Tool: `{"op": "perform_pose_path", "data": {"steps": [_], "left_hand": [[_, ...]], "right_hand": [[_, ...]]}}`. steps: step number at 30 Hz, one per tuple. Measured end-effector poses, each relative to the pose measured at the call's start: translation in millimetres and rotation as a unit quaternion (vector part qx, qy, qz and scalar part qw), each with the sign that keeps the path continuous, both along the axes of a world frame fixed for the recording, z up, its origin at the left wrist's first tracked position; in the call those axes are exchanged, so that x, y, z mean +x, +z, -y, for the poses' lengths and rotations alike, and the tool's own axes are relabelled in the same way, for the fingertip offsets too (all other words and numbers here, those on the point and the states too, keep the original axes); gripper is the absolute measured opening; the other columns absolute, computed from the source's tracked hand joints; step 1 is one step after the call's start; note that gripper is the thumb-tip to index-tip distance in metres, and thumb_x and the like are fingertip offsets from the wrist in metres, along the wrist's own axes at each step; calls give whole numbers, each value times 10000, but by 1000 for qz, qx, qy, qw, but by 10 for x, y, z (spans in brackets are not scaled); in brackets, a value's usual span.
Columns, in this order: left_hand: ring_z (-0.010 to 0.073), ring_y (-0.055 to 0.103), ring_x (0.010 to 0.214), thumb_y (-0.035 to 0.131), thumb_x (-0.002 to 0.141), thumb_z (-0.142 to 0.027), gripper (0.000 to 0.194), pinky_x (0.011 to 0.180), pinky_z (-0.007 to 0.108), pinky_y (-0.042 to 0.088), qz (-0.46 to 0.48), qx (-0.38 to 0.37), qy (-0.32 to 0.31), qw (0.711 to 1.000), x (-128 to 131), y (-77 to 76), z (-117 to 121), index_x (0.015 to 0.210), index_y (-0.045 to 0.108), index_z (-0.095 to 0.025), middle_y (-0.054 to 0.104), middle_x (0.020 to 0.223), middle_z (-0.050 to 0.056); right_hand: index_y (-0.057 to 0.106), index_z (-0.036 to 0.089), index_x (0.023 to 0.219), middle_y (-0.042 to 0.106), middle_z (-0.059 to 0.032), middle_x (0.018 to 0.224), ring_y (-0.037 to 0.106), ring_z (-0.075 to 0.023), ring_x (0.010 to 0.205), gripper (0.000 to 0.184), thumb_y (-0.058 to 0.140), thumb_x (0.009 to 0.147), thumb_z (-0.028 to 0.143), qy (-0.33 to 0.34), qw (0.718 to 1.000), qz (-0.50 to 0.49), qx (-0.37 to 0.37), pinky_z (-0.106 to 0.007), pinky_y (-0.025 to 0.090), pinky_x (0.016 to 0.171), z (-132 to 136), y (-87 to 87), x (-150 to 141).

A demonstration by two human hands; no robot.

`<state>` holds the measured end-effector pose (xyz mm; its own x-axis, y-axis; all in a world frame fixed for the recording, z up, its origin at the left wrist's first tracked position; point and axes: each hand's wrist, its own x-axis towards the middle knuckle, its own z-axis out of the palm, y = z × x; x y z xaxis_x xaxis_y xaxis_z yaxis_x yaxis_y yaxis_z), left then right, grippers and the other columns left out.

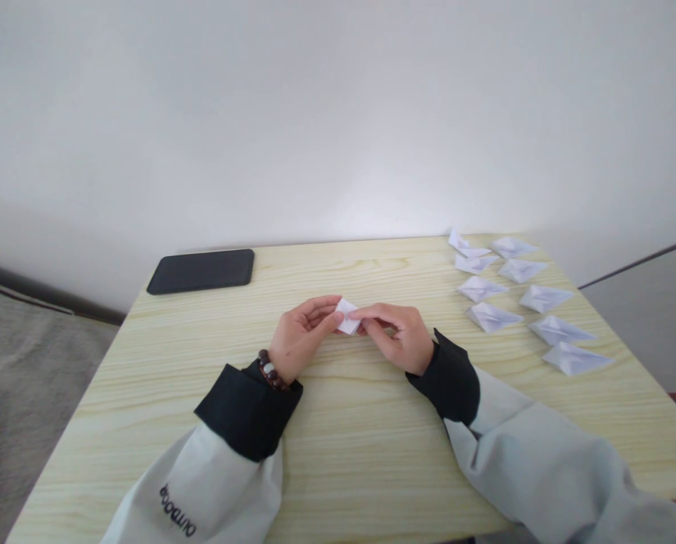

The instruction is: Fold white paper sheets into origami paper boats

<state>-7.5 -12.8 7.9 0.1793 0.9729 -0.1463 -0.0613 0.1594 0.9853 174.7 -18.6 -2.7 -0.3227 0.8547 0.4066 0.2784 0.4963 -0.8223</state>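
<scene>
A small white folded paper [347, 317] is held up between my two hands over the middle of the table. My left hand [304, 332], with a beaded bracelet at the wrist, pinches its left side between thumb and fingers. On the other side, my right hand [397, 332] has its thumb and index finger closed on the paper's right edge. The fingertips cover parts of the folds. To the right stand several white folded paper boats [493, 317], set in two rough columns.
A black phone [202, 271] lies flat at the table's back left. The light wood-grain table [349, 446] meets a white wall [338, 121] along its far edge. Grey fabric [32, 370] shows beyond the left edge.
</scene>
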Motion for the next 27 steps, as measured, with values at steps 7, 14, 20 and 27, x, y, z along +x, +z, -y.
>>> {"op": "perform_pose_path", "data": {"steps": [7,14,20,27], "left_hand": [[212,658,865,751,633,-339,421,831,356,516,1,30,-8,1000,10,-22,9,973,631,-122,709,923,97],[222,655,863,723,654,-397,379,816,353,518,-47,37,23,998,13,-25,4,919,670,-131,717,908,86],[221,657,855,743,636,-371,344,808,330,516,-39,23,38,998,20,-17,19,885,698,-137,723,894,74],[205,662,778,738,643,-359,292,756,316,527,-45,39,80,995,55,12,53,823,698,-132,724,823,60]], "right_hand": [[496,192,1031,691,-46,864,658,-149,756,316,631,763,292,22,994,-40,-100,-301,539,745,-22,16,-35],[546,194,903,675,-23,781,640,-130,674,252,660,726,332,-1,993,-27,-112,-278,539,687,-51,-46,-61],[565,179,864,640,3,652,596,-103,541,232,658,720,335,-1,987,-30,-160,-215,495,507,-68,-92,-53],[577,170,802,637,6,620,607,-106,528,254,666,715,392,54,974,-27,-217,-199,472,469,-68,-17,-57]]}}
